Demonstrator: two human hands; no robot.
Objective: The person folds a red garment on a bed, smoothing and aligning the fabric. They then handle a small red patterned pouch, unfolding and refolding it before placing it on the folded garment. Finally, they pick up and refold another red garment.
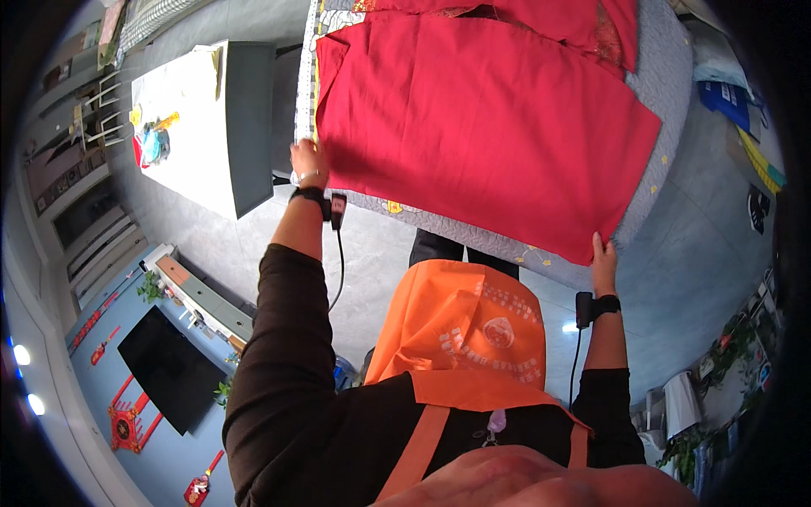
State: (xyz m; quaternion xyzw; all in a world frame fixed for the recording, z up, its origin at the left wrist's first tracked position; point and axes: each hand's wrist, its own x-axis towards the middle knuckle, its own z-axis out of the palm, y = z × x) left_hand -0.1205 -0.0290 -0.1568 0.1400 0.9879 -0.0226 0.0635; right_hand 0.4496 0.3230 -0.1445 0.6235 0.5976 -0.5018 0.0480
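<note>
A large red cloth (469,133), possibly a garment, lies spread before me on a grey quilted cover (659,82). My left hand (309,163) has its fingers curled at the cloth's near left corner, slightly blurred. At the near right corner, my right hand (605,260) pinches the red fabric, thumb on top. Soft creases run across the cloth, and its far left corner is folded over. Beyond it lies more red fabric with gold-patterned trim (608,38). A pale measuring strip (305,82) appears to run along the left edge of the cover.
Left of the covered surface stands a white-topped table (190,139) with grey sides, holding small colourful items. A cable (341,272) hangs from my left wrist device, another (575,367) from the right. Bags (725,104) sit at far right; plants (728,361) stand lower right.
</note>
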